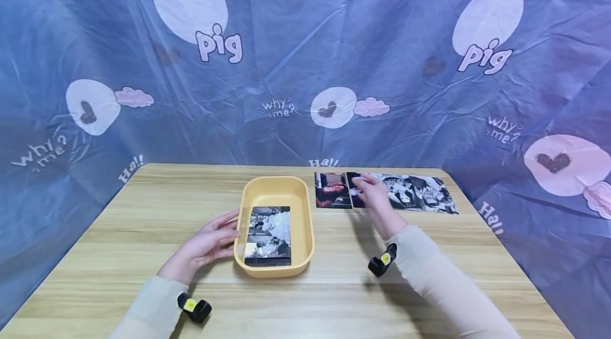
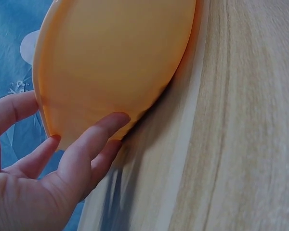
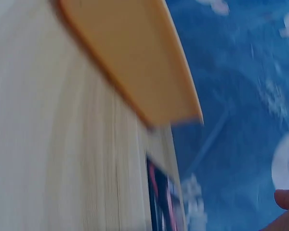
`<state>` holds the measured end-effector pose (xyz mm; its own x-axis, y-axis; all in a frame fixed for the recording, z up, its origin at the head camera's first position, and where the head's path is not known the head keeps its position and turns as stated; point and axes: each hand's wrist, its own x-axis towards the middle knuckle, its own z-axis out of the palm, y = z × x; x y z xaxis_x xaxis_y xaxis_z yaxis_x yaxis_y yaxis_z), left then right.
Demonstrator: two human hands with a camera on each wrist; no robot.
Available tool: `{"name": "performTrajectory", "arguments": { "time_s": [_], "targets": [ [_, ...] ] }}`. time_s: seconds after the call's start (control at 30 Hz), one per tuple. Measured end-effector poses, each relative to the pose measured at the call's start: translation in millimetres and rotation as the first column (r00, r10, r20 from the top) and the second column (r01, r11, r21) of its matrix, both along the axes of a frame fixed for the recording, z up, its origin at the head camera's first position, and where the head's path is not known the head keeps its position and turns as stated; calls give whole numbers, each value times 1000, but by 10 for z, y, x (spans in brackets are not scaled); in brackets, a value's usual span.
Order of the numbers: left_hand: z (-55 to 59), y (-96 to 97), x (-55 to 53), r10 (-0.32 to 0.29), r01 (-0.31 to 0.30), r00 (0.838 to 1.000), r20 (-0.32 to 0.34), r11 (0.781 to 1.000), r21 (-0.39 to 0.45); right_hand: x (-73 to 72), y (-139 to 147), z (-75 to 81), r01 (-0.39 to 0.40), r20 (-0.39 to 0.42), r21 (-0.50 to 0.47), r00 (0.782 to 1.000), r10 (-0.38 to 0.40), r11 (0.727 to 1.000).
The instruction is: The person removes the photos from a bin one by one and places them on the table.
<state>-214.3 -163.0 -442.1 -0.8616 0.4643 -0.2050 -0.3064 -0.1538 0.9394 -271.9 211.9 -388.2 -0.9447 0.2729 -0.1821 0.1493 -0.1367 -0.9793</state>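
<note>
left hand [image 1: 202, 249] touching tray [image 1: 300, 222] edge

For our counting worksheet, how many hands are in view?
2: the left hand touches the left side of the yellow tray; the right hand is at the row of photo prints on the wooden table. No others show.

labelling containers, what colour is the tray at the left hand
The tray is yellow; head view shows best.
</note>
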Motion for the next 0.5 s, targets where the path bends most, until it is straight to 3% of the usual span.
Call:
{"name": "performTrajectory", "arguments": {
  "time_s": [0.13, 0.37, 0.5],
  "targets": [
    [-10, -12, -5, 1, -1, 1000, -2, 1000, -4, 13, -403, 8, -83, -48, -60, 996, 80, 995],
    [-25, -7, -21, -3, 3, 1000, -3, 1000, -10, 199, -1018, 71, -167, -94, 28, 981, 169, 985],
    [-24, -2, -16, 3, -3, 1000, -2, 1000, -13, 354, -1290, 57, -276, -75, 49, 957, 279, 960]
  ]
}}
